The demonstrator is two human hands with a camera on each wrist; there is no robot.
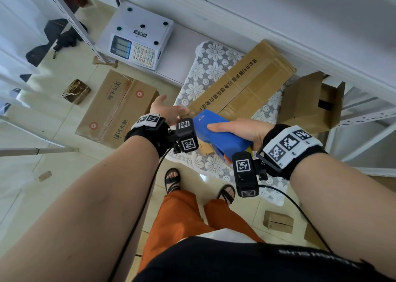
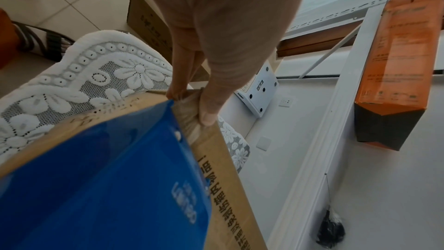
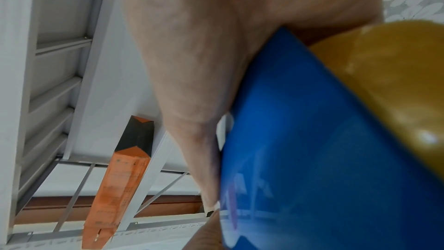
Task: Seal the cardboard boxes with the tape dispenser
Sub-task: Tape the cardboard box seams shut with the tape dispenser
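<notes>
A long brown cardboard box with printed characters lies on a white lace cloth. My right hand grips a blue tape dispenser at the box's near end. The dispenser's yellowish tape roll shows close behind the blue body. My left hand is at the box's near left corner. In the left wrist view its fingertips pinch crinkled brown tape against that corner of the box, right beside the dispenser's edge.
A white weighing scale stands behind the cloth. A small open box sits to the right by a metal shelf frame. Other boxes lie on the floor at left and near right. My sandalled feet are below.
</notes>
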